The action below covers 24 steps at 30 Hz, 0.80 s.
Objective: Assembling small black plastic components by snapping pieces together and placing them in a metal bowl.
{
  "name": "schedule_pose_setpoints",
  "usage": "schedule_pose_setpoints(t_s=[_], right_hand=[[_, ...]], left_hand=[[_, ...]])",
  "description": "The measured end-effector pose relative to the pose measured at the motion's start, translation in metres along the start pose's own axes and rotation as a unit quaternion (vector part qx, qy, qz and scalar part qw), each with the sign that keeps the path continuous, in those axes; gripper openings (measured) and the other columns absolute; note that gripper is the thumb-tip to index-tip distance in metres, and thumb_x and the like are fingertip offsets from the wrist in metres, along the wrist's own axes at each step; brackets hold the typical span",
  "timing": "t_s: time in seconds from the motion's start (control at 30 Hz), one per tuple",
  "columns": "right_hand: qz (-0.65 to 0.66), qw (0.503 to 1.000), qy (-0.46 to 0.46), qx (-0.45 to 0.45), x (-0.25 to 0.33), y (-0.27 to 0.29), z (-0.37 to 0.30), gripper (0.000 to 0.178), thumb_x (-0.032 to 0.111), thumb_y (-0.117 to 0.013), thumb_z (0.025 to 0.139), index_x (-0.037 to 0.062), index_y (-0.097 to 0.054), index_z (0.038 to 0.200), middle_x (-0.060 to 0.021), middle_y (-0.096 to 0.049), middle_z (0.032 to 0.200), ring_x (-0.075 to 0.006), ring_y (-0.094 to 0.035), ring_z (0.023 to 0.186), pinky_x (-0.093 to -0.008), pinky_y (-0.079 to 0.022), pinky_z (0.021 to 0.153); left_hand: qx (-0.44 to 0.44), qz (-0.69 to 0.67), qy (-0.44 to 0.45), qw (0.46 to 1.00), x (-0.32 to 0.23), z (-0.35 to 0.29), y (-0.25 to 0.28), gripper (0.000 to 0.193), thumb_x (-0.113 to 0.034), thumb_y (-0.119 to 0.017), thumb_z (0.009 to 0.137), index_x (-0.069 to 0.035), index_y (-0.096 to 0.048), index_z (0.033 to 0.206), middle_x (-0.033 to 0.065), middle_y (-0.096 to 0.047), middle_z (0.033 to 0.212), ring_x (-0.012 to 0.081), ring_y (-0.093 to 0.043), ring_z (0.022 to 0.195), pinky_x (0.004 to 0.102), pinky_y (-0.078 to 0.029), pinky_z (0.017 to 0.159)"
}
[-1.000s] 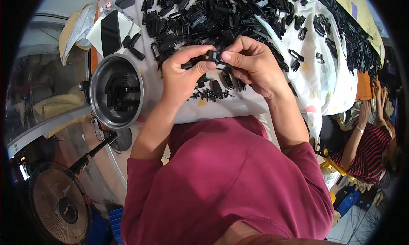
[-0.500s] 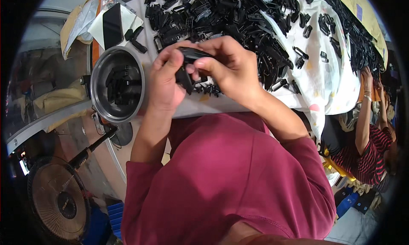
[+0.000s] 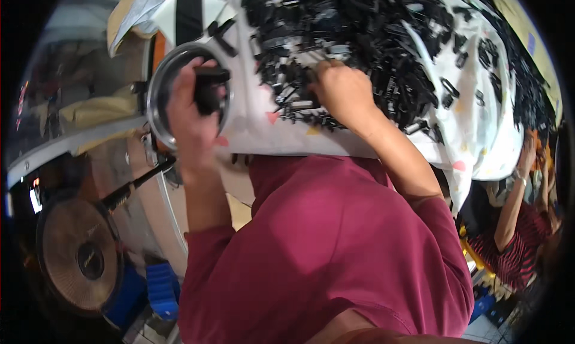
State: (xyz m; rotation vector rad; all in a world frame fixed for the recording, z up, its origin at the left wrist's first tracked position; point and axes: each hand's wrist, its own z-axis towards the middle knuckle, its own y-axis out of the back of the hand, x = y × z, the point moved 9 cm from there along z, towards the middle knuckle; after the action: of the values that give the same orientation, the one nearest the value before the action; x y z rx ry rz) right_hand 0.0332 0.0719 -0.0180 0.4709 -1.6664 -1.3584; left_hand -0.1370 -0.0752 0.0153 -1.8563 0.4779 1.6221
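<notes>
One white patterned tablecloth (image 3: 287,141) is spreading across 11–2 o'clock, bearing a heap of blk plastic parts (image 3: 341,20). Steel bowl (image 3: 152,107) is sitting at 10 o'clock. R hand (image 3: 344,92) is resting at the heap's near side, 1 o'clock; fingertips hidden, can't tell if pinching. L hand (image 3: 188,113), blurry, is gripping a blk part (image 3: 212,74) over the bowl; a hasty release or rim knock could be sending it overboard.

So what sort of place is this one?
Likely a small workshop for hand work on small parts: black parts lie heaped on a cloth-covered table, a metal bowl stands beside them, and another person's hand is near a second pile at the right.
</notes>
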Motion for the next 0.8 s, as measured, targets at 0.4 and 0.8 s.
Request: schedule_pose_setpoints(t_s=[0.4, 0.8], right_hand=[[0.274, 0.953, -0.111, -0.063, -0.032, 0.024, -0.004, 0.015, 0.009, -0.054, 0.084, 0.0007, -0.053, 0.097, -0.0083, -0.06, 0.079, -0.0132, -0.056, 0.07, -0.0256, -0.046, 0.062], [0.715, 0.65, -0.233, -0.108, -0.069, 0.037, -0.038, 0.041, 0.019, -0.035, 0.089, 0.0017, -0.041, 0.125, -0.0001, -0.046, 0.079, -0.0081, -0.037, 0.057, -0.0201, -0.027, 0.044]], left_hand=[[-0.079, -0.049, -0.027, 0.995, -0.021, -0.006, 0.002, 0.027, -0.025, -0.055, 0.087, -0.001, -0.057, 0.099, 0.0098, -0.062, 0.088, 0.0144, -0.058, 0.07, 0.0257, -0.048, 0.058], [0.154, 0.602, -0.305, 0.722, 0.024, 0.004, -0.16, 0.027, -0.02, -0.063, 0.073, -0.017, -0.063, 0.101, 0.0026, -0.059, 0.084, 0.0221, -0.053, 0.082, 0.038, -0.041, 0.071]])
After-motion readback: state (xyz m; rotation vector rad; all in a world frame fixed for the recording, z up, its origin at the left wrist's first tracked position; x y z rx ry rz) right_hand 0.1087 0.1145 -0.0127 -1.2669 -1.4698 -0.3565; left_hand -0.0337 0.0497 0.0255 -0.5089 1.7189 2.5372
